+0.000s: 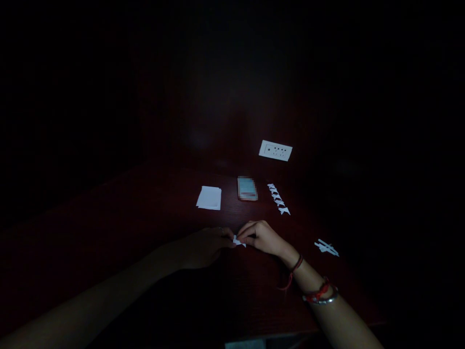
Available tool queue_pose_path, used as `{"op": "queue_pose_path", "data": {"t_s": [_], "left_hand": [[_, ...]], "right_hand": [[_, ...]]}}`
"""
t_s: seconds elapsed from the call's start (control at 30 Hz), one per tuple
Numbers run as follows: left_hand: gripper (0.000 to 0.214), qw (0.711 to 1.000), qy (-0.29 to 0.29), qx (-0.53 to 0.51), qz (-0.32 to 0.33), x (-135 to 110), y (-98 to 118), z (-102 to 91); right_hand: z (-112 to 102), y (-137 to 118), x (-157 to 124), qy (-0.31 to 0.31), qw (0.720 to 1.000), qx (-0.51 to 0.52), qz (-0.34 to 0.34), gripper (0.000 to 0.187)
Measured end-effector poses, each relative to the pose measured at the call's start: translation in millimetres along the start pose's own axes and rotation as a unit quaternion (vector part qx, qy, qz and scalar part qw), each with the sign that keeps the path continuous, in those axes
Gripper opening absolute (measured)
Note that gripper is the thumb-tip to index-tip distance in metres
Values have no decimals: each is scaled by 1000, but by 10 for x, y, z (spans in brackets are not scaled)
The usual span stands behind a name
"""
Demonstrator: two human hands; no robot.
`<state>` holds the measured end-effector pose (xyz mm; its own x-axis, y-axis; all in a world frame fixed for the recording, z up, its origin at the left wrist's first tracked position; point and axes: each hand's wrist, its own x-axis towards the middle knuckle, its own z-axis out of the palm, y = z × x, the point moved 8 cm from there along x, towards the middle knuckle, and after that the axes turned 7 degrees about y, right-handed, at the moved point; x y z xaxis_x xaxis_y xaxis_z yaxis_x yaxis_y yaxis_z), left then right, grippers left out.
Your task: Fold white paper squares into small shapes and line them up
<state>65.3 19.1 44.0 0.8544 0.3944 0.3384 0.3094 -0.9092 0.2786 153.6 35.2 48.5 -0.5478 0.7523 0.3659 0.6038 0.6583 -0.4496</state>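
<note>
The scene is very dark. My left hand [205, 246] and my right hand [262, 236] meet at the middle of a dark reddish table [127, 228]. Both pinch a small white piece of folded paper [238, 241] between their fingertips, close to the tabletop. My right wrist wears red thread bands and a metal bangle [321, 296]. Behind the hands lies a small stack of white paper sheets [209, 198].
A row of several small white folded paper shapes [278, 199] lies to the right of a blurred phone-like object [247, 188]. White paper strips [326, 247] lie at the right. A white socket plate [275, 150] sits on the dark wall behind.
</note>
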Motion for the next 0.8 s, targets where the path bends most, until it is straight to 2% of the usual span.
{"op": "queue_pose_path", "data": {"t_s": [0.2, 0.6, 0.8], "left_hand": [[50, 999, -17, 32, -23, -21, -124, 98], [45, 998, -30, 50, -30, 2, -26, 22], [45, 998, -37, 43, -34, -13, -19, 17]], "right_hand": [[-1, -47, -34, -15, 998, -33, -43, 17], [-77, -183, -99, -33, 988, -138, -55, 15], [-17, -197, -93, -54, 985, -159, -52, 22]]}}
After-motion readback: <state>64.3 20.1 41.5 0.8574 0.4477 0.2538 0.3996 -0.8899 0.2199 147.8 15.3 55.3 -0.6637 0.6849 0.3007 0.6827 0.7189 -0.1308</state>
